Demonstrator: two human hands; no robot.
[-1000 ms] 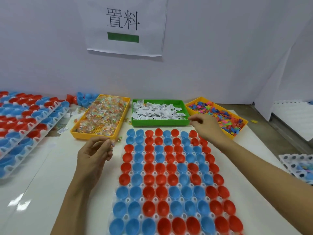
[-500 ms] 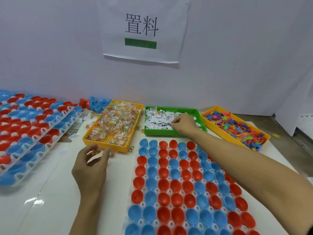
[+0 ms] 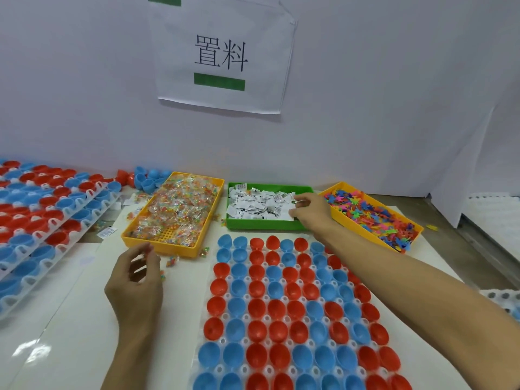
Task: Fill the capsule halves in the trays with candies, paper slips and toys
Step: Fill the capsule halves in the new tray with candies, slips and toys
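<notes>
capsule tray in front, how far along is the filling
Barely begun. Done: nothing visible; the red and blue halves in the front tray look empty. In hand: the right hand is at the paper slips in the green bin, pinching some; the left hand holds what seems to be candy near the candy bin. Left: candies, slips and toys for every half.

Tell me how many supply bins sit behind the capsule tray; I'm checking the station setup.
3. The yellow candy bin is on the left, the green paper-slip bin in the middle, and the yellow toy bin on the right. None looks hidden.
</notes>
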